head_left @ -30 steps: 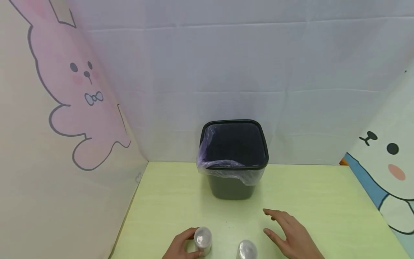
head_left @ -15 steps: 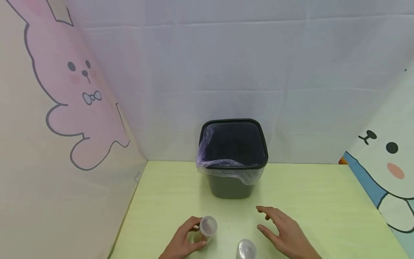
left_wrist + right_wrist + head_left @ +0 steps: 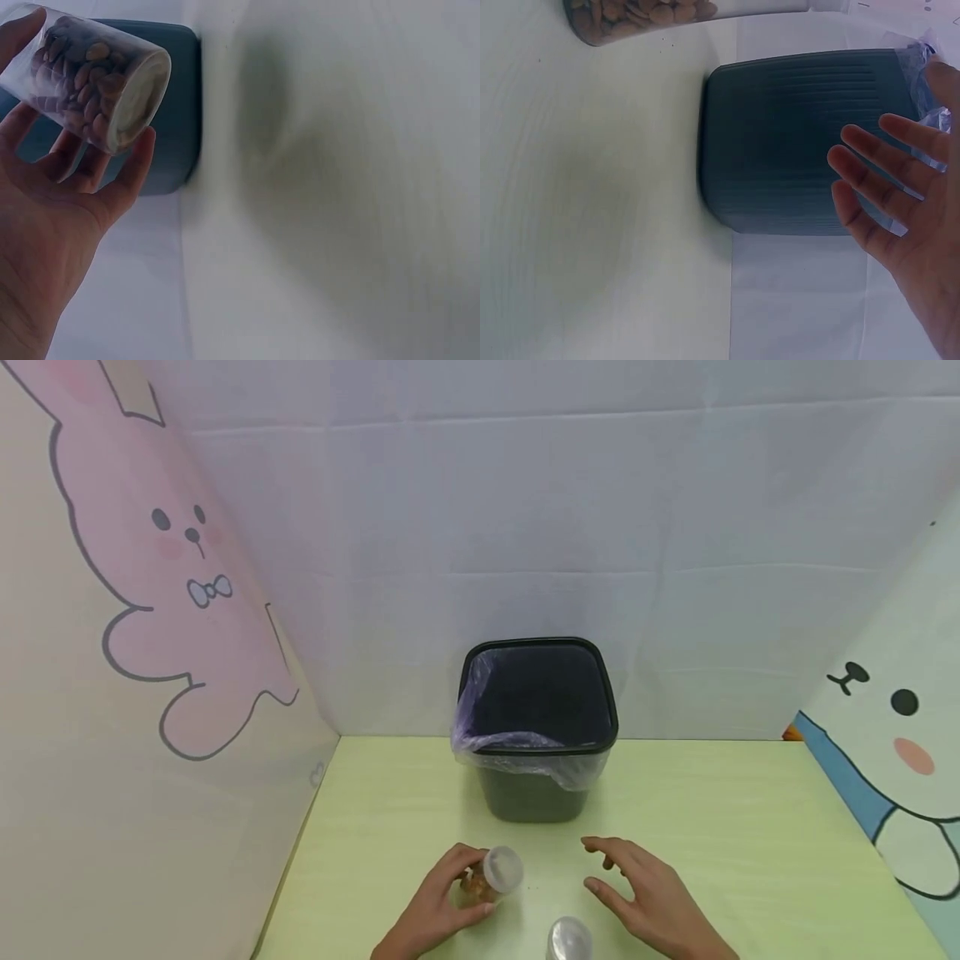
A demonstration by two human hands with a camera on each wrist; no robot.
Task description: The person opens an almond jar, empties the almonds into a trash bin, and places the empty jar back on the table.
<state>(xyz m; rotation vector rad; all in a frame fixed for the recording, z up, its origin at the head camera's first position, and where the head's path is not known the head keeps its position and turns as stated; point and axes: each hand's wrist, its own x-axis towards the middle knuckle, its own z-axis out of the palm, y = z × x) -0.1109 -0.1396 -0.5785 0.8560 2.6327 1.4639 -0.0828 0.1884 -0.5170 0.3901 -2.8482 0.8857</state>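
Yellow tabletop [image 3: 697,802] carried a bin [image 3: 531,797] at the far side; nearer, the left hand [image 3: 433,903] gripped a jar [image 3: 491,875], its long axis tilted right, toward the right hand [image 3: 651,895], loosely spread and holding nothing.

Left hand [image 3: 442,902] farther forward, nearer the bin [image 3: 534,797], clear jar [image 3: 501,870] in its grip now leaning toward the right, brown pieces [image 3: 476,887] newly visible inside, right hand [image 3: 648,893] shifted leftward.

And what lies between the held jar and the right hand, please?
In the head view, only bare table with a tiny dark speck shows between the held jar and the right hand; the other jar is nearer the person.
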